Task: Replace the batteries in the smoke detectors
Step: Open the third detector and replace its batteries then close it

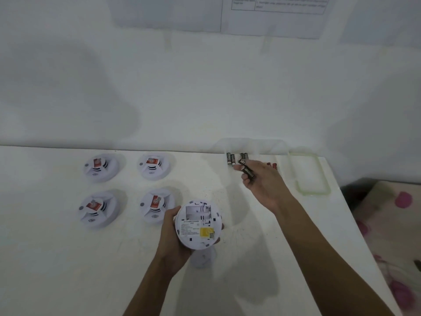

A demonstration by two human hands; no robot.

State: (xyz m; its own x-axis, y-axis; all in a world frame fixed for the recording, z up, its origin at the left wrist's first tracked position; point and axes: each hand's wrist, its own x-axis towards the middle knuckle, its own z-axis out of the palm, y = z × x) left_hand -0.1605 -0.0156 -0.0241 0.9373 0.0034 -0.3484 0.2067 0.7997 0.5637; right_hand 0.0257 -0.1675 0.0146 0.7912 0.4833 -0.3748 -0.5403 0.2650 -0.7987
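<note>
Left hand grips detector (label unreadable); right hand clasps batteries.

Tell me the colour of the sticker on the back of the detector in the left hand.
Yellow sticker, on the white smoke detector; head view.

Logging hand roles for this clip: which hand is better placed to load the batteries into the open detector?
The right hand: it already holds black batteries. The left hand is occupied holding the detector, whose compartment faces up, empty.
</note>
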